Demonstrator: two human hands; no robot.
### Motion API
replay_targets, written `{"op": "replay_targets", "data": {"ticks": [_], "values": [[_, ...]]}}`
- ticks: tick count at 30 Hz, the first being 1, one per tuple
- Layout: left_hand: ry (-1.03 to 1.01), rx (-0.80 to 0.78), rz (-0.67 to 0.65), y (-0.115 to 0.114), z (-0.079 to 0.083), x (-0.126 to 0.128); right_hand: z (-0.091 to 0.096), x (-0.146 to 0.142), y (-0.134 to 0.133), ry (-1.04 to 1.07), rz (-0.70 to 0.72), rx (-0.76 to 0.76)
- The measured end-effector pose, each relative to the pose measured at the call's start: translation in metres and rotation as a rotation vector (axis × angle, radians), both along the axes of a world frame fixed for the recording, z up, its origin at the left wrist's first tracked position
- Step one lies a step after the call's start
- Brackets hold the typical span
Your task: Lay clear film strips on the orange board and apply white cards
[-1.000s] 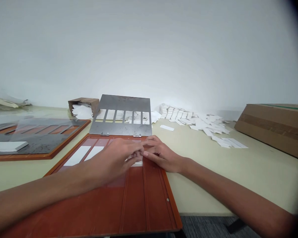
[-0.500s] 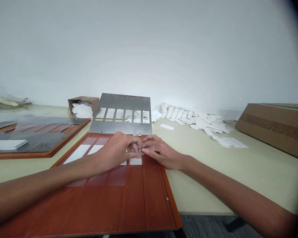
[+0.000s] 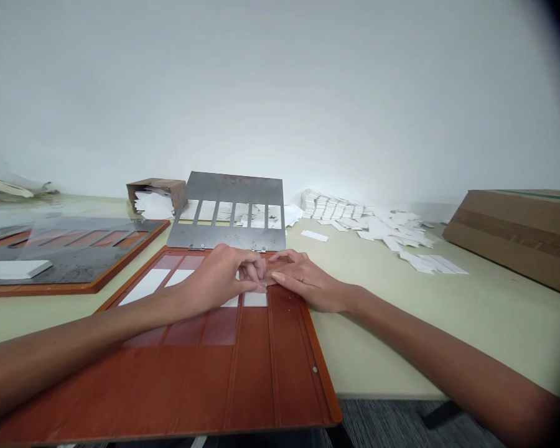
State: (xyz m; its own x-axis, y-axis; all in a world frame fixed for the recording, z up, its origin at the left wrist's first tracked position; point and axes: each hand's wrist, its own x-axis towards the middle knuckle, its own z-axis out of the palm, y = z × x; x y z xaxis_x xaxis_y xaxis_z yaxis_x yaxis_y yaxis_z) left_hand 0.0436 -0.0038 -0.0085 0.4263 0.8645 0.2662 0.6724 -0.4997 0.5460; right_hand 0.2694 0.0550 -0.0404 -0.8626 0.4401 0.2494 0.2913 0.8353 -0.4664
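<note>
On the cream table, left hand and right hand meet on an orange board, grip unclear.

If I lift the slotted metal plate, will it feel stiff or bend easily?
The slotted metal plate will probably feel stiff, since it lies flat and straight despite its windows. It may be heavy for its size, being sheet metal. It likely swings, not slides: hinges join it to the orange board.

Between the fingertips of both hands sits something small and pale, perhaps a paper strip, though it is mostly hidden. Just below the fingers, a white paper strip lies in a window of the orange-red board; two more white paper strips lie further left.
</note>
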Motion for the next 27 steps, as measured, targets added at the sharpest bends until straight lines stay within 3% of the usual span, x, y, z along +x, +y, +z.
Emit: {"op": "replay_targets", "data": {"ticks": [12,19,27], "values": [[0.038,-0.004,0.014,0.004,0.002,-0.001,0.001,0.005,-0.001,0.018,-0.061,-0.026],[0.022,-0.057,-0.035,0.014,-0.004,-0.004,-0.001,0.008,-0.001,0.032,-0.009,-0.027],[-0.041,-0.182,-0.014,0.021,0.002,-0.004,0.006,0.014,0.003,-0.075,0.033,-0.028]]}}
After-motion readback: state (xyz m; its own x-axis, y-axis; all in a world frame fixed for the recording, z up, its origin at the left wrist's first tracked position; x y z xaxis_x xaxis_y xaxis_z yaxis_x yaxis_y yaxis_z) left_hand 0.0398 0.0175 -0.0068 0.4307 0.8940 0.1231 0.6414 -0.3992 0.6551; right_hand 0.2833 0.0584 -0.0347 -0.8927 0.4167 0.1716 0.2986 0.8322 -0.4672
